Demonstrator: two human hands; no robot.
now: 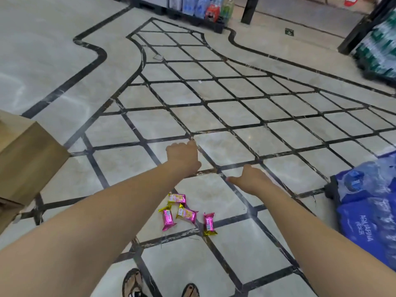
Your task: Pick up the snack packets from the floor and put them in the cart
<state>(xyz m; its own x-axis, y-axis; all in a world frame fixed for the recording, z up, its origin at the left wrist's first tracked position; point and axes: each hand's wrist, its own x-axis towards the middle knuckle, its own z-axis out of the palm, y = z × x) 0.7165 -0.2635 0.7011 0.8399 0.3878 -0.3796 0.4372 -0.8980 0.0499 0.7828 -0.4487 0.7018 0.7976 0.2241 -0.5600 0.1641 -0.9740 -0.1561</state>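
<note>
Pale shop floor [235, 108] with a dark grid carries four pink snack packets [186, 214], bunched just ahead of the sandalled feet [132, 284] and well away from the floor's edges. Above them, not touching, the left hand [182, 156] and right hand [251, 179] reach forward, fingers loosely curled, holding nothing. No cart shows. Nothing looks collected yet, so all four are left to lift. A cardboard box [27, 155] stands to the left and bottled water packs [368, 206] to the right.
</note>
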